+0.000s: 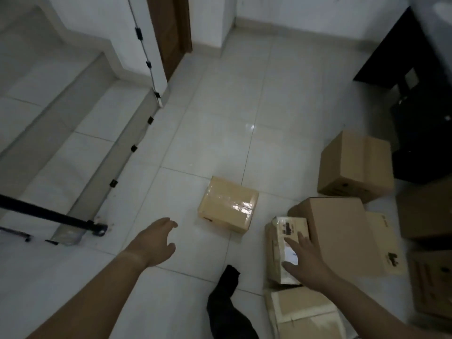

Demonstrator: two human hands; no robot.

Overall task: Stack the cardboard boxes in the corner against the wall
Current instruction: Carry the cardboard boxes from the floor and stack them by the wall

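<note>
Right hand: fingers straight and spread over the top of the small labelled box. It holds nothing; I judge it is reaching to take this box, though I cannot tell if it is touching yet.
Left hand: fingers loosely open and empty above the floor, probably ready to take the box's other side.
Small labelled box: on the floor at the near right, touching the large plain box behind it.
Other boxes: a taped box lies alone mid-floor; an upright box stands just beside the black cabinet; more cartons crowd the right edge; flattened cardboard lies nearest the person.
Stacking: nothing is stacked neatly yet, and the boxes lie scattered.
Wall corner: far across the open floor; I cannot tell whether it is the intended corner.
In the way: the taped box sits on the straight path there; the person's dark trouser leg is close to the cardboard; the stairs and a black rod border the left.
</note>
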